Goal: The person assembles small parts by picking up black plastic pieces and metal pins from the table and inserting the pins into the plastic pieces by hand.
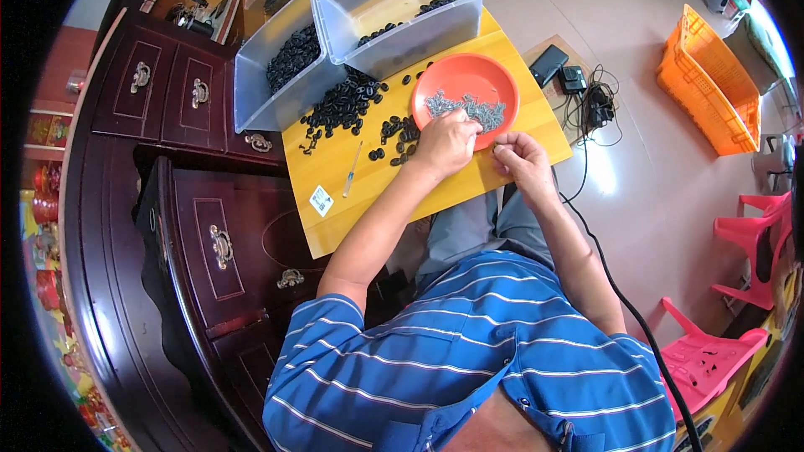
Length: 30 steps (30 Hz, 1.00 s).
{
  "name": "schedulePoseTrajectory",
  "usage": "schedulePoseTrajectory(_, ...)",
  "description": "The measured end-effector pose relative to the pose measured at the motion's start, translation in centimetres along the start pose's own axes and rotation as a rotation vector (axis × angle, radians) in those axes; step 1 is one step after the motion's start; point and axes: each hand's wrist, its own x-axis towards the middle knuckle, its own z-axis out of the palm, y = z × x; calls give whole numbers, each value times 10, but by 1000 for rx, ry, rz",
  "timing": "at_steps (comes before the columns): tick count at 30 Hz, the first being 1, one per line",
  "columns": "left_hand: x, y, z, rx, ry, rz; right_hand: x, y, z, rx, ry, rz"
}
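My left hand reaches over the near rim of an orange-red plate. Its fingers are drawn together at a pile of small grey screws in the plate; whatever they pinch is hidden. Just beyond the plate's near right rim, my right hand is closed, with a small dark piece showing at its fingertips. Small black oval parts lie loose on the yellow tabletop left of the plate, and a larger heap spreads farther left.
Two clear plastic bins with black parts stand at the table's far side. A thin screwdriver and a white label lie at left. Dark wooden drawers flank the table. Cables, an orange crate and pink chairs are right.
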Motion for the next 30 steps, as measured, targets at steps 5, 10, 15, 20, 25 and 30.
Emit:
schedulePoseTrajectory(5,-6,1,-2,19,29,33,2,-3,1,-24,-1,37)
schedulePoseTrajectory(10,-6,1,-7,-38,-2,28,3,-8,1,-51,-21,87)
schedulePoseTrajectory(15,-9,3,-13,-28,-38,55,3,-10,1,-28,-30,103)
schedulePoseTrajectory(20,-14,8,-21,-51,-34,83,3,-10,1,-40,-10,115)
schedulePoseTrajectory(25,-22,14,-19,-65,11,16,3,-10,3,-60,-3,92)
schedulePoseTrajectory(30,-30,19,-14,-109,126,-3,2,-6,0,-44,-33,106)
